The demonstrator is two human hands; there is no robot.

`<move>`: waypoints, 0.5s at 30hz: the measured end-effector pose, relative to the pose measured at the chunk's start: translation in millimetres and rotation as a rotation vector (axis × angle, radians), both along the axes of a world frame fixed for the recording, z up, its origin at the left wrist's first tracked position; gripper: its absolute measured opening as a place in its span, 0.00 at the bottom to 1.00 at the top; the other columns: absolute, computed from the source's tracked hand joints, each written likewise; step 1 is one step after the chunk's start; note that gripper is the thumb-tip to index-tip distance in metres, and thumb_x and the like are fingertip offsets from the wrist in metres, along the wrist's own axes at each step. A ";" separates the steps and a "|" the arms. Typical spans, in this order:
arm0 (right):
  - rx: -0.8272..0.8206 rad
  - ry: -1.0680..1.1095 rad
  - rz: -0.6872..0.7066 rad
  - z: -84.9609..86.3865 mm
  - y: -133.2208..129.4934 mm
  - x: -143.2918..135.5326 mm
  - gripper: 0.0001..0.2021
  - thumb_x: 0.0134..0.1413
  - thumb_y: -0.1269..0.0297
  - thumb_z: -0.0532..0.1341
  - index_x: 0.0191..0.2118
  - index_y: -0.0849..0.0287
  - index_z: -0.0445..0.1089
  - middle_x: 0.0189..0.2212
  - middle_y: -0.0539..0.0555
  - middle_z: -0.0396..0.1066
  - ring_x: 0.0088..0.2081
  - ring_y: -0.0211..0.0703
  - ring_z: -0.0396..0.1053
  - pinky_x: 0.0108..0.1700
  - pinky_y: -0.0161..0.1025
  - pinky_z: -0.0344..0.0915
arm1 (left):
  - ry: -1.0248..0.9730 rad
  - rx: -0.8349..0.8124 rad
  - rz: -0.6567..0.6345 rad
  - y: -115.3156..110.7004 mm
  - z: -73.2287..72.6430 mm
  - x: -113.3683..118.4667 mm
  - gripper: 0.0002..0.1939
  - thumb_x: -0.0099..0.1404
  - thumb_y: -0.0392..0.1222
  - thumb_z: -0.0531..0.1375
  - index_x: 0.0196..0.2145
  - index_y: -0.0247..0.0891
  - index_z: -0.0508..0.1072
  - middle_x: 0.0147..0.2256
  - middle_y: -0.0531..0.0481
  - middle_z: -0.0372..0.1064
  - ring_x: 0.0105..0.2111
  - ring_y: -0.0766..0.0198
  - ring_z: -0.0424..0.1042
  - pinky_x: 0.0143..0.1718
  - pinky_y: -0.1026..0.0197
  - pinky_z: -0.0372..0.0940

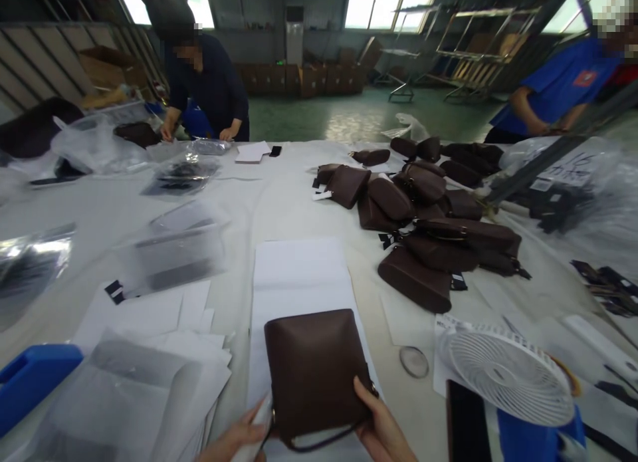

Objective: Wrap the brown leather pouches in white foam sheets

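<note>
A dark brown leather bag (315,369) is held over a white sheet of paper (299,269) on the table in front of me. My right hand (381,425) grips its lower right side, thumb on the front face and the other fingers hidden underneath. At the lower left edge, my left hand (239,439) is closed around a slim white object (260,415) whose kind I cannot make out; it sits against the bag's side. A thin dark strap (323,441) hangs along the bag's near edge, between both hands.
Several brown bags (413,282) are heaped at right. A white fan (508,372), a dark phone-like slab (467,422) and a ring (413,361) lie nearer. Plastic sleeves (172,256), papers (194,375) and a blue object (37,382) are left. Two people (207,83) stand across the table.
</note>
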State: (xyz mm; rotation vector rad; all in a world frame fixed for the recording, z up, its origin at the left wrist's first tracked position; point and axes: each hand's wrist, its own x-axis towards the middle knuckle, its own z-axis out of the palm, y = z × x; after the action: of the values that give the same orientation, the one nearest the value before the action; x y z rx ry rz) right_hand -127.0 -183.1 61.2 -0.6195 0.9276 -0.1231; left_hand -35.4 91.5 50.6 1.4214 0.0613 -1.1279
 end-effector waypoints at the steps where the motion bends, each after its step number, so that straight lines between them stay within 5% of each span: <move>1: -0.022 -0.024 0.008 1.8 -3.3 11.3 0.20 0.38 0.62 0.71 0.43 0.56 0.73 0.41 0.55 0.76 0.46 0.53 0.72 0.47 0.49 0.72 | 0.071 -0.037 -0.019 -5.9 3.4 15.7 0.37 0.53 0.60 0.60 0.59 0.50 0.59 0.31 0.50 0.68 0.16 0.70 0.60 0.23 0.58 0.64; 4: -0.063 -0.109 0.015 1.6 -10.4 45.4 0.23 0.38 0.62 0.71 0.45 0.57 0.71 0.41 0.55 0.76 0.47 0.52 0.72 0.46 0.48 0.72 | 0.134 -0.112 -0.114 -18.4 19.7 72.1 0.45 0.53 0.53 0.62 0.63 0.53 0.46 0.40 0.50 0.68 0.17 0.74 0.58 0.22 0.63 0.61; 7: -0.080 -0.141 0.035 -13.5 -13.0 71.5 0.24 0.38 0.61 0.71 0.45 0.57 0.70 0.42 0.54 0.76 0.45 0.49 0.72 0.44 0.46 0.72 | -0.117 0.043 -0.261 -24.8 26.2 119.4 0.44 0.54 0.52 0.61 0.64 0.49 0.45 0.45 0.45 0.68 0.19 0.73 0.61 0.22 0.65 0.59; 11: -0.156 -0.002 0.097 -48.3 -11.1 88.4 0.23 0.33 0.59 0.72 0.40 0.60 0.71 0.37 0.55 0.77 0.38 0.47 0.74 0.39 0.44 0.72 | -0.515 0.536 -0.466 -36.9 -2.1 138.2 0.33 0.61 0.56 0.51 0.61 0.39 0.55 0.45 0.40 0.71 0.28 0.61 0.70 0.30 0.60 0.63; 15: -0.498 0.159 0.195 -66.2 -20.8 85.6 0.27 0.33 0.51 0.70 0.41 0.60 0.71 0.31 0.55 0.76 0.35 0.50 0.73 0.38 0.46 0.70 | -0.647 0.687 -0.474 -43.9 -37.1 127.3 0.33 0.62 0.56 0.50 0.60 0.35 0.57 0.54 0.34 0.63 0.52 0.48 0.65 0.51 0.51 0.57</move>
State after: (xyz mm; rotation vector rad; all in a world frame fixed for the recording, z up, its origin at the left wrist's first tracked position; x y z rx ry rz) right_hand -41.4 -203.9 -5.0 -1.1914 0.9898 -0.1323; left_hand 91.9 47.6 13.5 2.4580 -0.4021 -1.0008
